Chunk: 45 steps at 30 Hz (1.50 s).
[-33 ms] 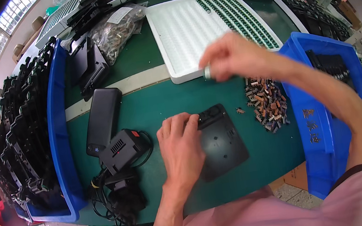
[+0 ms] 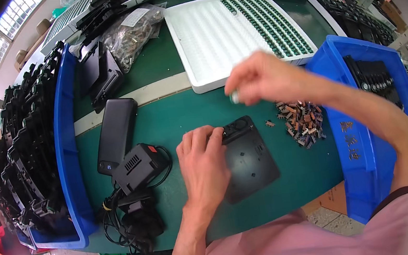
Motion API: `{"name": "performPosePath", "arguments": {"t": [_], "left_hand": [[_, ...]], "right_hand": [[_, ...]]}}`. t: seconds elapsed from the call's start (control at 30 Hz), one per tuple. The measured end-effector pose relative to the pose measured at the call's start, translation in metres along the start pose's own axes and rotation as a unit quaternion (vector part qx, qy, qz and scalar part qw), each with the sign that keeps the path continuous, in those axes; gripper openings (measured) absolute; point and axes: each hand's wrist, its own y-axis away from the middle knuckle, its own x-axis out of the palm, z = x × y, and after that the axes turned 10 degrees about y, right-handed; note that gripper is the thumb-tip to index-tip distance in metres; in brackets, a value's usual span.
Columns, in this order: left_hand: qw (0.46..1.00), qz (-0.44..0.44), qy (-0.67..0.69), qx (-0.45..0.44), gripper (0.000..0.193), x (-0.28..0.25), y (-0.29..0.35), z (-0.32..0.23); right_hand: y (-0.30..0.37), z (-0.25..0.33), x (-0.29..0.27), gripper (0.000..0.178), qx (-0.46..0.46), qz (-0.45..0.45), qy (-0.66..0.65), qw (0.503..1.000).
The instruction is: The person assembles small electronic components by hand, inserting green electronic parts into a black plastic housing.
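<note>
A flat black plastic casing (image 2: 251, 160) lies on the green table in front of me, with round recesses along its far end. My left hand (image 2: 203, 162) is closed at the casing's far left corner, fingers curled and thumb against the edge. Above the table, between the casing and the white tray (image 2: 212, 42), my right hand (image 2: 265, 81) is pinched around a small pale part (image 2: 235, 97), too blurred to name exactly. Rows of small dark green parts (image 2: 279, 31) fill the tray's right side. A pile of small brown and grey components (image 2: 304, 122) lies right of the casing.
A blue bin (image 2: 66, 164) of black frames stands left; another blue bin (image 2: 351, 116) with black casings stands right. A black power bank (image 2: 117, 132), a black battery-like block (image 2: 140, 169) and cables lie left of my left hand. A clear bag of parts (image 2: 132, 35) sits behind.
My right hand has come slightly nearer to me, away from the tray and toward the casing, with the small pale part in its fingers. My left hand stays at the casing.
</note>
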Motion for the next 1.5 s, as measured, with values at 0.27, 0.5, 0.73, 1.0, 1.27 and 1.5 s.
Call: {"name": "performPosePath", "arguments": {"t": [0.27, 0.5, 0.73, 1.0, 1.27, 1.5], "left_hand": [[1.000, -0.007, 0.005, 0.007, 0.036, 0.002, 0.002, -0.004], [1.000, -0.010, 0.002, 0.009, 0.034, 0.002, 0.003, -0.004], [1.000, -0.002, -0.006, 0.010, 0.037, 0.004, 0.002, 0.000], [1.000, 0.001, -0.009, 0.012, 0.037, 0.003, 0.003, -0.001], [1.000, 0.001, -0.011, 0.012, 0.037, 0.003, 0.003, -0.002], [1.000, 0.005, -0.014, 0.016, 0.036, 0.005, 0.003, -0.002]], "right_hand": [[0.036, -0.012, 0.052, 0.013, 0.027, -0.054, -0.003, 0.998], [0.042, -0.013, 0.049, 0.013, 0.058, -0.055, 0.021, 0.997], [0.047, -0.014, 0.054, 0.016, -0.085, -0.121, 0.164, 0.975], [0.046, -0.013, 0.056, 0.015, -0.062, -0.123, 0.150, 0.979], [0.040, -0.009, 0.055, 0.016, 0.064, -0.090, 0.045, 0.993], [0.044, -0.008, 0.043, 0.021, 0.001, -0.092, 0.119, 0.989]]}}
